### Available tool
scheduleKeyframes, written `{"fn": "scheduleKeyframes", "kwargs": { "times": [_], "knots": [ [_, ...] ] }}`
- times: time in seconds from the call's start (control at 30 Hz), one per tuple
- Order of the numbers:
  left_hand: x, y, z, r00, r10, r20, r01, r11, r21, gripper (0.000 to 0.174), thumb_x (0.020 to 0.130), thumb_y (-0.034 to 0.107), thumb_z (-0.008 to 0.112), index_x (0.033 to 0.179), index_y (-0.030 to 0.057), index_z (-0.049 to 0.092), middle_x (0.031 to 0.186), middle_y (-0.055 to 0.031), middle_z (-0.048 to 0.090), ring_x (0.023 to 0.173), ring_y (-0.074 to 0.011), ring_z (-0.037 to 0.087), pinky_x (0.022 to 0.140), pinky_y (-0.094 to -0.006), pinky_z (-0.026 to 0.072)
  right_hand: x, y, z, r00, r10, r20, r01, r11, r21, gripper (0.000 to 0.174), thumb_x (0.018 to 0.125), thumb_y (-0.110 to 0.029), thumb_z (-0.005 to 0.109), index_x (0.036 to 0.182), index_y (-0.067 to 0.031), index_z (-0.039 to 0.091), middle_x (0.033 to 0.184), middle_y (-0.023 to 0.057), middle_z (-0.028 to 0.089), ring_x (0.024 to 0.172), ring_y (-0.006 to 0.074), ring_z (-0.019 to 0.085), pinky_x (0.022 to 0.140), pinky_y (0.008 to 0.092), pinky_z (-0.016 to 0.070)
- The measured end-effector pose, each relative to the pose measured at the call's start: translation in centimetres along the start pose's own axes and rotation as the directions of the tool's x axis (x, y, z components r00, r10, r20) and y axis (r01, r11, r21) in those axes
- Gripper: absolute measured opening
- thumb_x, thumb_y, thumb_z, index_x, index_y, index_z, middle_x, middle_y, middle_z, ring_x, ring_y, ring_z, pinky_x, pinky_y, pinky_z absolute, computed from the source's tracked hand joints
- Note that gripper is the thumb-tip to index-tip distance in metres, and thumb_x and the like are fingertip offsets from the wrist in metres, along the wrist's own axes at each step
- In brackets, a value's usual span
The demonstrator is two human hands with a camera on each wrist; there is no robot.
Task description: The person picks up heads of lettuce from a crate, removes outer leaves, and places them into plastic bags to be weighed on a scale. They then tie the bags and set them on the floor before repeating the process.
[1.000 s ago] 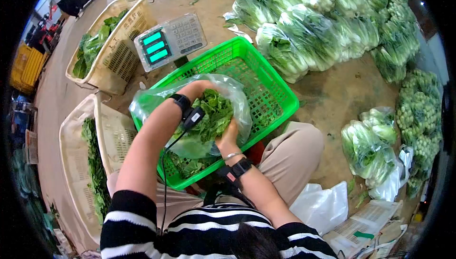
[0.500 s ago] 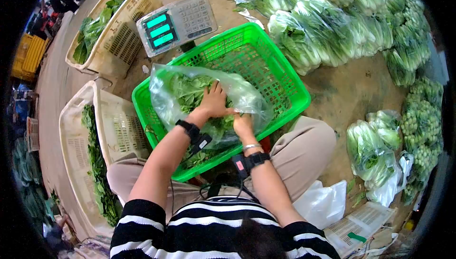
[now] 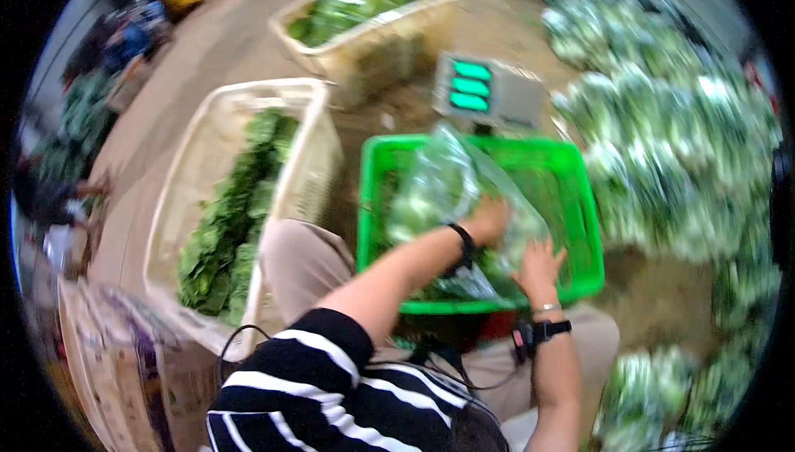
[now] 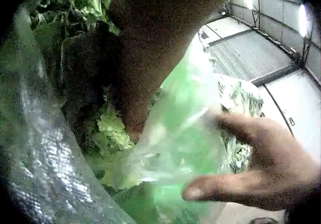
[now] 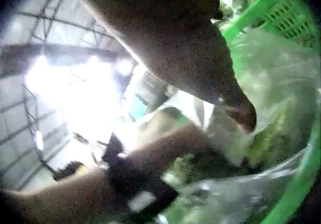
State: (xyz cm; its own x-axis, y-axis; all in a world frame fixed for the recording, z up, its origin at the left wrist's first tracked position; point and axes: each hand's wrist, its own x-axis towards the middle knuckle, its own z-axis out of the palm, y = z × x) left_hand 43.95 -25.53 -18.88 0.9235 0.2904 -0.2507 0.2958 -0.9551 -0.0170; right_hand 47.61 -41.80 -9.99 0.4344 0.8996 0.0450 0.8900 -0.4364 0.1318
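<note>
Okay, clear bag: plastic bag point(image 3: 443, 172) sits inside the green basket point(image 3: 589, 228), toward its left half; mouth loose, film bunched up on the far side.
Bag contents: leafy greens point(image 4: 113, 128), visible through the film and at the opening.
Left hand: grip point(image 3: 489, 218) is down at the greens in the bag; fingers blurred or hidden, can't tell whether they're clamped on anything.
Right hand: grip point(image 3: 538, 268) at the bag's right edge, fingers spread, thumb apart; contact with the film can't be told.
Wrists: black strap point(image 3: 462, 246) on the left; bracelet point(image 3: 547, 309) plus black band point(image 3: 553, 330) on the right.
Scale: just beyond the basket's far side, display point(image 3: 470, 87) lit with three green rows.
Left crate: cream crate point(image 3: 199, 158), stacked leaves point(image 3: 236, 220) along its right side.
Far crate: second cream crate point(image 3: 389, 54), also holding leaves point(image 3: 352, 14).
Right side: bagged vegetables point(image 3: 654, 195) piled on the floor, another cluster point(image 3: 646, 394) nearer.
</note>
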Motion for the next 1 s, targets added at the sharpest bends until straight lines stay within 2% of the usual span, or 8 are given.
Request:
{"fn": "scheduleKeyframes", "kwargs": {
  "times": [0.1, 0.17, 0.23, 0.33, 0.4, 0.47, 0.87, 1.0],
  "knots": [
    [-2.7, -0.5, -3.6, 0.999, 0.027, 0.018, -0.024, 0.987, -0.156, 0.101, 0.058, 0.052, 0.069, 0.136, 0.0146, 0.016, 0.135, -0.0172, 0.026, 0.124, -0.0355, 0.023, 0.098, -0.0558, 0.0163, 4.1, 3.2, 3.1, 0.967, -0.136, 0.214, 0.109, 0.985, 0.132, 0.016, 0.075, -0.019, 0.052, 0.079, -0.0073, 0.062, 0.075, 0.0099, 0.063, 0.072, 0.0273, 0.059, 0.082, 0.0465, 0.0389],
    [-2.8, -0.7, -2.6, 0.996, 0.040, -0.074, -0.054, 0.980, -0.192, 0.102, 0.058, 0.052, 0.068, 0.136, 0.0142, 0.014, 0.136, -0.0169, 0.023, 0.126, -0.0352, 0.021, 0.099, -0.0561, 0.0147, 5.9, 4.9, 1.5, 0.990, 0.035, 0.140, -0.144, 0.352, 0.925, 0.018, 0.080, -0.019, 0.049, 0.071, -0.0047, 0.055, 0.066, 0.0085, 0.058, 0.058, 0.0211, 0.056, 0.064, 0.0366, 0.0448],
    [-1.9, -0.4, -0.3, 0.971, 0.036, -0.238, -0.066, 0.990, -0.122, 0.098, 0.060, 0.049, 0.068, 0.135, 0.0137, 0.015, 0.136, -0.0160, 0.023, 0.125, -0.0349, 0.022, 0.098, -0.0567, 0.0150, 6.1, 5.2, -5.3, 0.987, 0.025, 0.162, -0.153, -0.207, 0.966, 0.020, 0.085, -0.021, 0.047, 0.075, -0.0036, 0.051, 0.058, 0.0038, 0.049, 0.054, 0.0137, 0.049, 0.054, 0.0299, 0.0449],
    [1.4, -0.6, 3.5, 0.863, 0.051, -0.502, -0.017, 0.997, 0.072, 0.097, 0.060, 0.048, 0.067, 0.135, 0.0127, 0.017, 0.135, -0.0160, 0.025, 0.123, -0.0345, 0.025, 0.098, -0.0565, 0.0166, 6.7, 7.0, -12.3, 0.979, -0.059, 0.197, -0.194, -0.577, 0.793, 0.018, 0.088, -0.022, 0.045, 0.080, -0.0059, 0.047, 0.054, -0.0004, 0.039, 0.047, 0.0088, 0.041, 0.048, 0.0279, 0.0439],
    [-0.9, -1.9, -2.5, 0.961, 0.063, -0.271, -0.060, 0.998, 0.019, 0.097, 0.060, 0.051, 0.066, 0.135, 0.0123, 0.018, 0.135, -0.0159, 0.025, 0.122, -0.0338, 0.028, 0.096, -0.0563, 0.0190, 3.8, 4.4, -14.7, 0.995, 0.057, 0.079, -0.058, -0.299, 0.953, 0.018, 0.089, -0.024, 0.045, 0.079, -0.0091, 0.041, 0.053, -0.0034, 0.033, 0.041, 0.0059, 0.033, 0.046, 0.0282, 0.0404],
    [-1.2, -2.9, -4.1, 0.988, 0.120, -0.095, -0.137, 0.968, -0.210, 0.101, 0.059, 0.059, 0.063, 0.134, 0.0093, 0.019, 0.134, -0.0177, 0.027, 0.122, -0.0371, 0.027, 0.096, -0.0572, 0.0178, 2.7, 5.6, -12.5, 0.967, -0.103, 0.231, -0.232, -0.723, 0.650, 0.013, 0.089, -0.022, 0.046, 0.084, -0.0106, 0.043, 0.054, -0.0017, 0.034, 0.042, 0.0070, 0.033, 0.044, 0.0254, 0.0323],
    [-4.5, -3.6, -3.0, 0.887, -0.073, -0.456, -0.083, 0.946, -0.314, 0.105, 0.062, 0.056, 0.064, 0.137, 0.0154, 0.003, 0.137, -0.0173, 0.020, 0.124, -0.0401, 0.020, 0.094, -0.0644, 0.0124, 1.7, 7.3, -9.9, 1.000, -0.028, 0.014, -0.030, -0.703, 0.711, 0.053, 0.084, -0.031, 0.049, 0.129, -0.0146, 0.027, 0.090, 0.0077, 0.052, 0.062, 0.0109, 0.047, 0.044, 0.0208, 0.0370],
    [-14.2, -4.3, -10.8, 0.974, -0.136, 0.180, 0.157, 0.982, -0.108, 0.069, 0.069, 0.047, 0.061, 0.121, 0.0113, 0.035, 0.116, -0.0156, 0.045, 0.110, -0.0339, 0.039, 0.084, -0.0620, 0.0239, 1.6, 7.5, -9.7, 0.998, 0.037, 0.058, -0.009, -0.756, 0.654, 0.054, 0.085, -0.023, 0.049, 0.131, -0.0125, 0.023, 0.099, 0.0116, 0.053, 0.068, 0.0150, 0.051, 0.044, 0.0259, 0.0402]
  ]
}}
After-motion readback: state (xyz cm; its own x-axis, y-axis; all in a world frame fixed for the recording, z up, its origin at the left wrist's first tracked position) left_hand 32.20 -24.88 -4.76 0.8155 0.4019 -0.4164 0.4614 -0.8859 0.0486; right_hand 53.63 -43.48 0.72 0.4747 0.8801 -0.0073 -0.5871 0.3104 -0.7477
